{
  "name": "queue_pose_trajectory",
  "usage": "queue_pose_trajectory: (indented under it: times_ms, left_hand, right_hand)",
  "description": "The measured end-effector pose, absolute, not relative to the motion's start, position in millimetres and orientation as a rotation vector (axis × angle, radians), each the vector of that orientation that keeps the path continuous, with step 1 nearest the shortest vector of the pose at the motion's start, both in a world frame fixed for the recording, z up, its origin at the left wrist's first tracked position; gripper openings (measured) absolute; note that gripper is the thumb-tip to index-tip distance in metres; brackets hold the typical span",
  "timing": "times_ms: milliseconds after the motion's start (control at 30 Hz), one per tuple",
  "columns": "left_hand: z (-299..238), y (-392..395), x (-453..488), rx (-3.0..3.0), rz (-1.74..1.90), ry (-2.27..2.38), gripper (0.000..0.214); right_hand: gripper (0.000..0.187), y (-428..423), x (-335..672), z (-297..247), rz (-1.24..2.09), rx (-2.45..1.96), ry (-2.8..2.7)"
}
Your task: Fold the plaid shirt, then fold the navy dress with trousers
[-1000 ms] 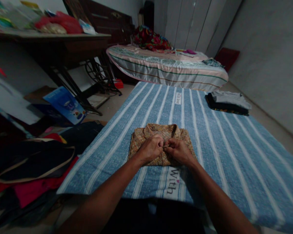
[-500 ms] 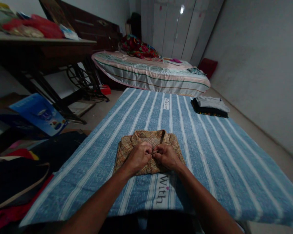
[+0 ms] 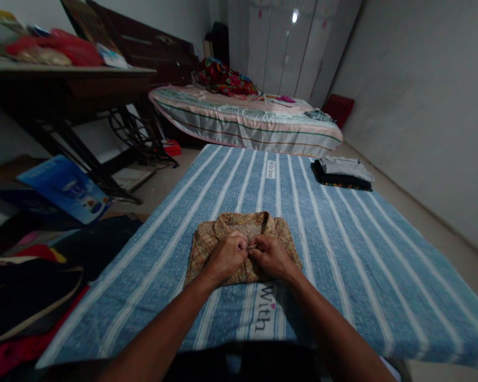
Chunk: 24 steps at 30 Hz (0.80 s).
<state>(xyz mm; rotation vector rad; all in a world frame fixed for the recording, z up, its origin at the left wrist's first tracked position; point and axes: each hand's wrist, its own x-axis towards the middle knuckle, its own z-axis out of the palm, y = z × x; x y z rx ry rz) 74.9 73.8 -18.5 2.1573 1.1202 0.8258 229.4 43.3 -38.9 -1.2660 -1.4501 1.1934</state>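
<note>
A brown checked shirt lies folded into a rectangle, its collar toward the far side, on a blue and white striped cloth. Over the middle of its front, my left hand is closed in a pinch on the fabric. My right hand pinches the shirt just beside it, fingertips almost touching the left ones. Whatever lies between the fingertips, perhaps a button or the front edge, is too small to make out.
Folded clothes, grey over black, are stacked at the far right of the striped cloth. Beyond stands a bed. At left are a sewing-machine table, a blue box and a heap of dark clothes.
Both hands stay at the same spot on the shirt front, with only slight finger movement. The shirt has not moved.
</note>
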Motion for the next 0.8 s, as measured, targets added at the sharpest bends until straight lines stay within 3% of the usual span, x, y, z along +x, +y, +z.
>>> queue_pose_trajectory:
  times_ms: [800]
  left_hand:
    - [-17.7,75.5,71.2,2.060,0.845,1.078,0.013]
  right_hand:
    - [0.013,42.0,230.2,-38.2,1.249,-1.230,-1.367]
